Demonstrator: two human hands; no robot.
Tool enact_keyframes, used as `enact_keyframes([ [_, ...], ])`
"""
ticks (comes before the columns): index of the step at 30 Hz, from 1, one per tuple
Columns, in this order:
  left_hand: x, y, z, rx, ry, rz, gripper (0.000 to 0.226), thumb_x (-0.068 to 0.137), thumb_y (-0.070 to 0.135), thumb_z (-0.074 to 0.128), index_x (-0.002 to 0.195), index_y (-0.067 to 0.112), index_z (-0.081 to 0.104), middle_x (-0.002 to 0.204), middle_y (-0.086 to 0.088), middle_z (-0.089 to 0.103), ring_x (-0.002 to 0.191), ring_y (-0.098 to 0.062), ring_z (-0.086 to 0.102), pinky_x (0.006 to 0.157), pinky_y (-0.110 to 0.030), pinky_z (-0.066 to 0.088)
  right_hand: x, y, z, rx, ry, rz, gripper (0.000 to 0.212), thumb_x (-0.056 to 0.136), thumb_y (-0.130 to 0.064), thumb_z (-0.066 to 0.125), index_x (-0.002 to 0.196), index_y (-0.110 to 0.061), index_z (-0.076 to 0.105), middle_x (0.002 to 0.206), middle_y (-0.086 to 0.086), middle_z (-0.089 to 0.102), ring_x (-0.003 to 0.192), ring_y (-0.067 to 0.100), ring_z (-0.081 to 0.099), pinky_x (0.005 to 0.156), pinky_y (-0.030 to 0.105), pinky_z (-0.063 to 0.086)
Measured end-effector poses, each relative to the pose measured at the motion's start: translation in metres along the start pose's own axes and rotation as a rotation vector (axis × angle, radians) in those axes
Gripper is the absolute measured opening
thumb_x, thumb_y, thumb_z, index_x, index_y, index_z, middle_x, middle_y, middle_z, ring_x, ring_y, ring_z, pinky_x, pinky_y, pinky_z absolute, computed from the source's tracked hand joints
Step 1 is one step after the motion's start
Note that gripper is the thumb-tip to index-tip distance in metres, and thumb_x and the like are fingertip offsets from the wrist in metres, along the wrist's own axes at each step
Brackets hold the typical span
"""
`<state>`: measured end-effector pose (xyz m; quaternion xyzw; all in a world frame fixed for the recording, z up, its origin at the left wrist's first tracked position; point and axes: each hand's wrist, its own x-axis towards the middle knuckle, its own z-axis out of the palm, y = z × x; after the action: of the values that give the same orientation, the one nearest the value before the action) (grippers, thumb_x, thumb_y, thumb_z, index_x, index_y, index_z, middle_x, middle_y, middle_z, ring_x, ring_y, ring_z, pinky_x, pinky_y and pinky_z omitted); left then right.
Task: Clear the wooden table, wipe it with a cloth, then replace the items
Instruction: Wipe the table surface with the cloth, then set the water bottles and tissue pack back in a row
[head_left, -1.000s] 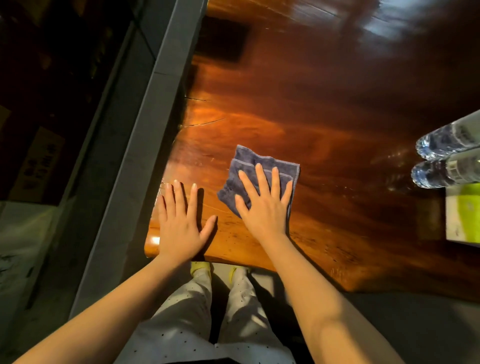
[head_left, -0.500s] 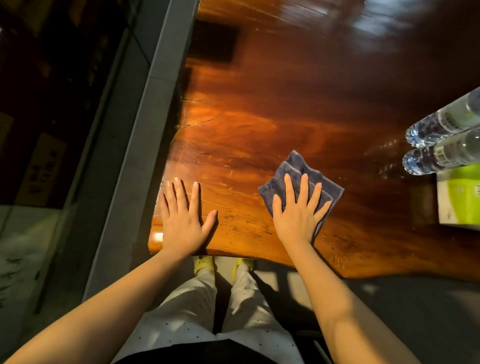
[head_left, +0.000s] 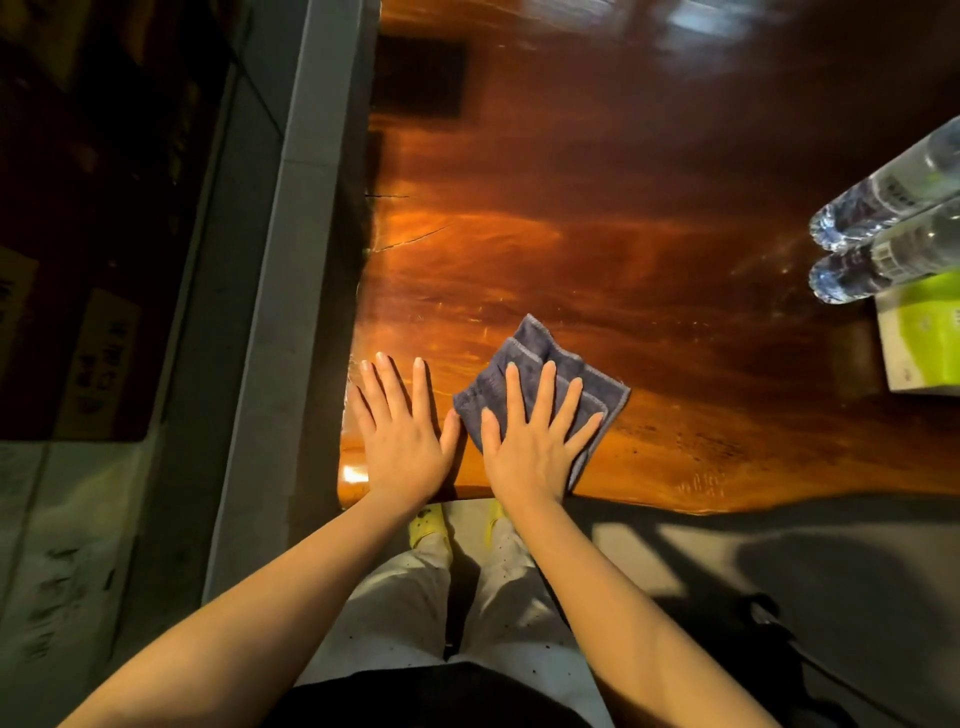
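A glossy reddish-brown wooden table (head_left: 623, 234) fills the upper part of the view. A folded dark blue-grey cloth (head_left: 527, 351) lies near the table's front left corner. My right hand (head_left: 530, 447) presses flat on it, fingers spread, covering its near half. My left hand (head_left: 400, 436) rests flat on the bare wood just left of the cloth. Its thumb nearly touches the cloth's edge.
Two clear plastic water bottles (head_left: 893, 192) (head_left: 878, 262) stand at the table's right side, with a green-and-white box (head_left: 919, 338) just in front of them. A grey ledge (head_left: 291, 234) runs along the table's left edge. My legs and yellow shoes (head_left: 428, 525) show below the front edge.
My right hand slid the cloth right along the front edge, then back left, close to my left hand. My left hand stayed planted.
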<state>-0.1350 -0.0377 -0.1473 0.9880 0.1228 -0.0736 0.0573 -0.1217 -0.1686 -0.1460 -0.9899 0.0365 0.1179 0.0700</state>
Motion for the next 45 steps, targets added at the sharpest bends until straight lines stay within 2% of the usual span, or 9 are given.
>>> enact_keyframes([
  [6,-0.001,-0.006,-0.006,-0.026,-0.056,0.054,0.064,0.094,0.043,0.017,0.149,0.012,0.019,0.155,-0.028,0.013,0.144,-0.045,0.006,0.115,-0.057,0.004,-0.011,-0.02,0.002,-0.003,-0.029,-0.012,0.062,0.093,-0.057,0.022,0.148,-0.036,0.003,0.161,0.008,0.008,0.146,0.04,0.001,0.111,0.069,0.002],
  [11,-0.001,-0.013,-0.014,-0.067,-0.079,0.111,0.058,0.095,0.038,0.034,0.149,0.022,0.021,0.155,-0.023,0.018,0.144,-0.046,0.01,0.114,-0.059,0.007,-0.012,-0.022,-0.002,-0.025,-0.103,-0.018,0.064,0.094,-0.058,0.019,0.148,-0.037,-0.006,0.161,0.006,-0.004,0.146,0.038,-0.009,0.112,0.067,-0.003],
  [18,0.008,-0.001,-0.039,-0.066,-0.289,0.332,0.07,0.09,0.023,0.041,0.15,0.013,0.006,0.161,-0.009,0.004,0.148,-0.024,-0.002,0.119,-0.047,0.002,-0.006,-0.014,-0.031,0.057,-0.269,-0.059,0.065,0.093,-0.055,0.035,0.149,-0.041,0.004,0.162,-0.001,-0.006,0.147,0.033,-0.009,0.113,0.063,-0.001],
  [21,0.017,0.014,-0.063,0.027,-0.434,0.256,0.068,0.089,0.028,0.045,0.147,0.007,0.018,0.155,-0.015,0.023,0.144,-0.029,0.02,0.114,-0.045,0.023,0.009,0.0,-0.06,0.183,-0.433,-0.104,0.061,0.095,-0.043,0.043,0.149,-0.035,0.017,0.162,-0.002,0.003,0.148,0.03,0.001,0.116,0.058,0.009],
  [24,0.031,0.029,-0.088,0.047,-0.462,0.231,0.043,0.088,0.028,0.045,0.125,0.006,0.048,0.127,-0.016,0.056,0.116,-0.033,0.054,0.087,-0.037,0.044,0.025,0.016,-0.092,0.396,-0.527,-0.1,0.056,0.096,-0.032,0.047,0.148,-0.023,0.027,0.157,0.003,0.025,0.142,0.027,0.029,0.112,0.044,0.032],
  [30,0.062,0.078,-0.123,0.039,-0.416,0.368,0.032,0.087,0.026,0.044,0.11,0.01,0.059,0.106,-0.014,0.066,0.093,-0.033,0.062,0.066,-0.033,0.042,0.052,0.064,-0.142,0.578,-0.566,-0.007,0.042,0.093,-0.033,0.055,0.13,-0.014,0.056,0.132,0.002,0.057,0.117,0.02,0.055,0.092,0.032,0.044],
  [32,0.07,0.102,-0.128,0.044,-0.428,0.399,0.033,0.088,0.031,0.046,0.109,0.01,0.061,0.109,-0.013,0.066,0.095,-0.034,0.062,0.069,-0.034,0.044,0.061,0.085,-0.155,0.638,-0.596,0.022,0.037,0.092,-0.035,0.055,0.124,-0.015,0.06,0.108,0.0,0.064,0.09,0.016,0.06,0.067,0.029,0.044],
  [34,0.079,0.129,-0.131,0.048,-0.443,0.418,0.038,0.088,0.035,0.05,0.112,0.007,0.06,0.116,-0.014,0.064,0.104,-0.034,0.061,0.077,-0.036,0.047,0.071,0.11,-0.169,0.697,-0.608,0.072,0.032,0.092,-0.035,0.056,0.118,-0.017,0.062,0.104,0.001,0.062,0.08,0.014,0.057,0.056,0.026,0.036],
  [45,0.124,0.31,-0.148,-0.254,-0.359,0.538,0.032,0.09,0.029,0.055,0.116,0.014,0.066,0.122,-0.007,0.067,0.111,-0.024,0.062,0.091,-0.033,0.049,0.137,0.274,-0.243,0.823,-0.402,0.327,0.03,0.093,-0.034,0.053,0.115,-0.015,0.06,0.105,0.002,0.059,0.093,0.017,0.06,0.066,0.027,0.042],
])
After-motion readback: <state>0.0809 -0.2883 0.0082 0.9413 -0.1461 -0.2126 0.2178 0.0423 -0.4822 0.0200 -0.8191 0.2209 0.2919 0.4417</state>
